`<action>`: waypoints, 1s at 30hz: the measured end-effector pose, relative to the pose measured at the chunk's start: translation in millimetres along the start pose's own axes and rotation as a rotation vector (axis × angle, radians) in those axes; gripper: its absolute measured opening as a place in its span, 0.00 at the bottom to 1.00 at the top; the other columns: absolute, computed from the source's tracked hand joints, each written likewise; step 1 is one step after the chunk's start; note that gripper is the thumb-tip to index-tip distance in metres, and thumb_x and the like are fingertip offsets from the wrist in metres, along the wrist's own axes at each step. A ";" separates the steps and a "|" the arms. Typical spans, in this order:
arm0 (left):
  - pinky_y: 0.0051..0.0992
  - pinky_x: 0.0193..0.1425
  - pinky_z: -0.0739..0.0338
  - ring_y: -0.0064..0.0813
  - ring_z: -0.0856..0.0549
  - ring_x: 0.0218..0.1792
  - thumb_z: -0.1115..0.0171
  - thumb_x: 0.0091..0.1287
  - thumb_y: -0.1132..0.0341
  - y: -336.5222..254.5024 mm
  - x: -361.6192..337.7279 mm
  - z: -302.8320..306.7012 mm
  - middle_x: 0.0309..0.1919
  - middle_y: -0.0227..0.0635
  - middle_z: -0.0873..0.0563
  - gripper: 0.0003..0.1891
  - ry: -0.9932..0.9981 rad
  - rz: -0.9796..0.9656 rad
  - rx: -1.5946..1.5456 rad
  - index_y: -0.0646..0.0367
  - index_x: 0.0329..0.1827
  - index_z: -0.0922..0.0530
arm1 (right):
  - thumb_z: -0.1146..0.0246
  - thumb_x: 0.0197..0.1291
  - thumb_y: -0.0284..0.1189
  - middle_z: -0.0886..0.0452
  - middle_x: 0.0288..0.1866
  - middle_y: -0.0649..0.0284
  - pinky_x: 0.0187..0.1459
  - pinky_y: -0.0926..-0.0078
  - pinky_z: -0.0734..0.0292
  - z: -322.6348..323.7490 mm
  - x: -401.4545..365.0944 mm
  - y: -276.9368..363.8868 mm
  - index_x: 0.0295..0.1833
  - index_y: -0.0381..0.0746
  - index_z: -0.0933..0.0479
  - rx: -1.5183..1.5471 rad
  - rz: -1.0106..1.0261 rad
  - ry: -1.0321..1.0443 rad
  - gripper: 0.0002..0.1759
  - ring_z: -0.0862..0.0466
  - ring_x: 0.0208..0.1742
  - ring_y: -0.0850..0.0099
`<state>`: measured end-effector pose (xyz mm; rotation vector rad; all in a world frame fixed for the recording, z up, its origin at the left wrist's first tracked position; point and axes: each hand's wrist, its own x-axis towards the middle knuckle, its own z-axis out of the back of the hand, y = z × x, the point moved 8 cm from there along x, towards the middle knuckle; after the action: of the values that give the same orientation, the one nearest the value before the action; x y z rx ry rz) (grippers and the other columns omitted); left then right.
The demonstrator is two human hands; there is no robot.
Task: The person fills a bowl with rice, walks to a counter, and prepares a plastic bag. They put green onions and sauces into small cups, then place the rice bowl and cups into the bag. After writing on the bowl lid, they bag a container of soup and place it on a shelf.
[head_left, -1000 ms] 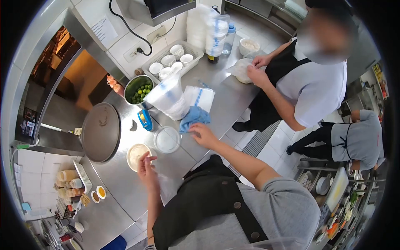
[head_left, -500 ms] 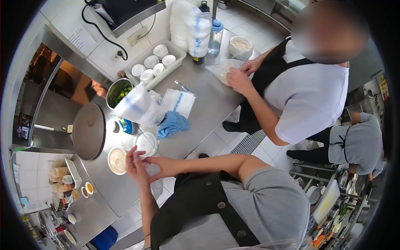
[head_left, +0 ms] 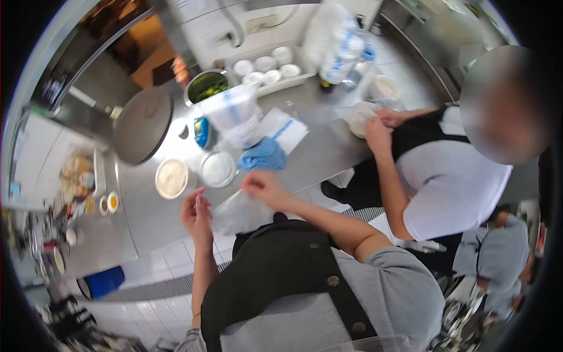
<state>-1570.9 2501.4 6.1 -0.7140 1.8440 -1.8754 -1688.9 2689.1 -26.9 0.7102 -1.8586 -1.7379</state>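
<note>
A clear plastic bag [head_left: 236, 212] hangs in front of my apron, between my two hands. My right hand [head_left: 267, 189] is closed, pinching the upper right edge of the bag. On the bag's left side my left hand [head_left: 197, 215] is raised with its fingers loosely curled and apart, the palm close to the bag. Just beyond the hands on the steel counter are a tub of pale creamy food [head_left: 172, 179] and a round clear lid or container [head_left: 217, 169]. A blue cloth [head_left: 263, 154] lies farther right.
A stack of plastic bags [head_left: 231, 114], a pot of green pieces [head_left: 208, 87] and a basket of white cups [head_left: 271, 70] stand at the back. A large round tray [head_left: 142, 125] sits at left. A co-worker [head_left: 451, 170] handles another bag [head_left: 359, 120] at right.
My hands have moved apart, the right one drawing the bag out to the right so that it is spread between them. The view has turned, and the counter sits higher in it.
</note>
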 end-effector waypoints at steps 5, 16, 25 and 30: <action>0.14 0.21 0.49 0.06 0.39 0.19 0.45 0.79 0.63 -5.7 18.9 30.4 0.25 0.23 0.25 0.12 -0.168 0.083 -0.277 0.61 0.54 0.19 | 0.37 0.70 0.25 0.27 0.22 0.74 0.27 0.78 0.36 58.0 21.6 51.2 0.44 0.40 0.24 -0.209 0.049 -0.313 0.02 0.31 0.24 0.84; 0.24 0.49 0.21 0.24 0.17 0.51 0.25 0.60 0.73 -43.4 37.3 -77.7 0.51 0.39 0.16 0.30 0.159 0.080 -0.016 0.60 0.66 0.25 | 0.39 0.73 0.26 0.30 0.21 0.78 0.23 0.86 0.46 58.7 39.2 107.2 0.47 0.41 0.26 -0.024 0.174 -0.229 0.03 0.38 0.20 0.90; 0.25 0.58 0.24 0.25 0.17 0.51 0.27 0.60 0.81 -73.5 38.1 -55.7 0.47 0.37 0.15 0.22 0.184 -0.125 -0.168 0.66 0.57 0.22 | 0.31 0.66 0.30 0.18 0.46 0.63 0.50 0.74 0.24 92.5 20.9 104.6 0.63 0.41 0.25 -0.519 0.335 -0.366 0.22 0.20 0.47 0.75; 0.36 0.68 0.27 0.34 0.19 0.61 0.23 0.54 0.79 -98.1 13.2 -72.7 0.55 0.42 0.19 0.36 0.434 -0.432 0.026 0.66 0.67 0.30 | 0.28 0.58 0.30 0.24 0.66 0.57 0.68 0.61 0.33 43.0 15.7 165.1 0.70 0.42 0.28 -0.662 0.469 -0.119 0.34 0.25 0.64 0.59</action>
<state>-1620.2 2554.0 105.5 -0.7927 2.0333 -2.4890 -1735.9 2718.9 135.1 -0.0834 -1.2400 -1.9144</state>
